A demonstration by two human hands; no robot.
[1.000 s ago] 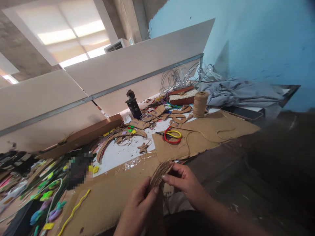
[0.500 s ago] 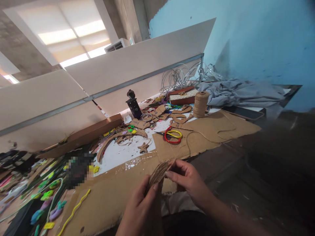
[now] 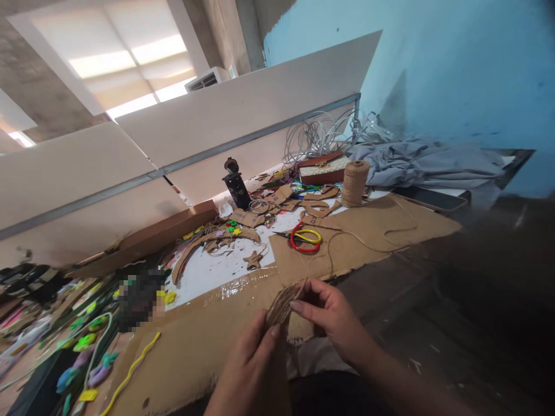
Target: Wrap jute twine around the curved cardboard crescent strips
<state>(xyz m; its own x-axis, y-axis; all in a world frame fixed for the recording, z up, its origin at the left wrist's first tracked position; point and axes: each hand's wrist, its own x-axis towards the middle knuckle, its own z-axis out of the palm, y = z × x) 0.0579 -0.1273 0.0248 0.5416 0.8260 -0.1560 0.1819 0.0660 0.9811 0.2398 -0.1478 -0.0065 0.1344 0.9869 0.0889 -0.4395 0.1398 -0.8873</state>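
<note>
Both my hands hold a curved cardboard piece wrapped in jute twine [image 3: 281, 307] at the near edge of the table. My left hand [image 3: 251, 364] grips its lower part with thumb on top. My right hand [image 3: 327, 320] pinches its upper end between thumb and fingers. A loose strand of twine [image 3: 347, 238] runs from the piece across the flat cardboard sheet [image 3: 368, 231] to the twine spool [image 3: 354, 184] standing at the back.
Red and yellow scissors [image 3: 306, 238] lie on the cardboard. Cardboard offcuts, a cardboard star [image 3: 252, 260] and an arc [image 3: 203, 245] litter the white tabletop. A black bottle [image 3: 236, 185], a patterned box [image 3: 323, 169], white cables and grey cloth [image 3: 425, 162] sit behind. Coloured scraps crowd the left.
My hands have shifted slightly on the twine-wrapped piece, and its upper end has dropped a little lower between my fingers. Nothing else on the table has moved.
</note>
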